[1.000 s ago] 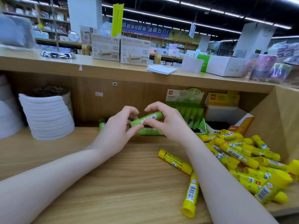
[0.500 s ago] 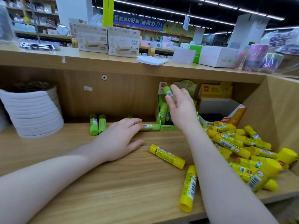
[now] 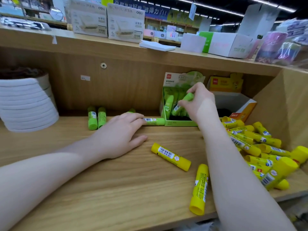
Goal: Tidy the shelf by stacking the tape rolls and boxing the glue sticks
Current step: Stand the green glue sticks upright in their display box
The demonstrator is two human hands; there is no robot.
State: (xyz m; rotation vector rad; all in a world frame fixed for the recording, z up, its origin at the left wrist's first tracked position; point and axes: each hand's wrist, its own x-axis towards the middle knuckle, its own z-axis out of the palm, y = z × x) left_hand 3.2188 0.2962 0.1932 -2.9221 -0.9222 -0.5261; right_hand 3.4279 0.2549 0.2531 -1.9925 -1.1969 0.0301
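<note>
On wooden shelf point(image 3: 116, 189), back centre: green box point(image 3: 180, 122), open-topped, part filled. Right hand point(image 3: 198, 100) pinches a green glue stick point(image 3: 184, 102), tilted over the opening, apparently for slotting in. Left hand point(image 3: 120, 135) lies spread, fingertips on another green stick point(image 3: 154, 121) touching the box wall, likely next. Yellow glue sticks point(image 3: 260, 150) heaped right; tape rolls point(image 3: 26, 104) stacked far left. Open board between them.

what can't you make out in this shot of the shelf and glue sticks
- Head view: free slots in the green box are hidden by the right hand.
- The orange box interior is a dark shadow.
- The stick under the left hand is half covered.
- The tape stack is cut by the left edge.
</note>
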